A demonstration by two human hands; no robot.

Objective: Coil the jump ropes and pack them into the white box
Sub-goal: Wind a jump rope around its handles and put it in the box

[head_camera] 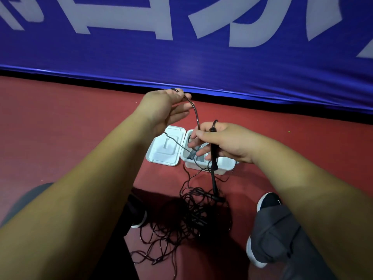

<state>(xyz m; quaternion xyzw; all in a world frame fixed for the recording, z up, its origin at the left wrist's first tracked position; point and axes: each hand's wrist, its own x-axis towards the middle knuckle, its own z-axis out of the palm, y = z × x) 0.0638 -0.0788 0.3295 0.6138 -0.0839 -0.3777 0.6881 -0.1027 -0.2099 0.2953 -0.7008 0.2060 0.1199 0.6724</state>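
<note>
Upper centre, the left hand pinches a black rope. At centre, the right hand grips its handle, overlapping the open white box. Tangled ropes lie lower centre.

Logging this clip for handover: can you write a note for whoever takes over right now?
Left hand pinches the thin black rope cord, raised.
Right hand grips a slim black handle over the open white plastic box.
The white lid lies beside it on the red floor.
Done: nothing visibly coiled; box contents mostly hidden.
Left: coil this rope, then the black rope tangle between the feet; pack all.
</note>
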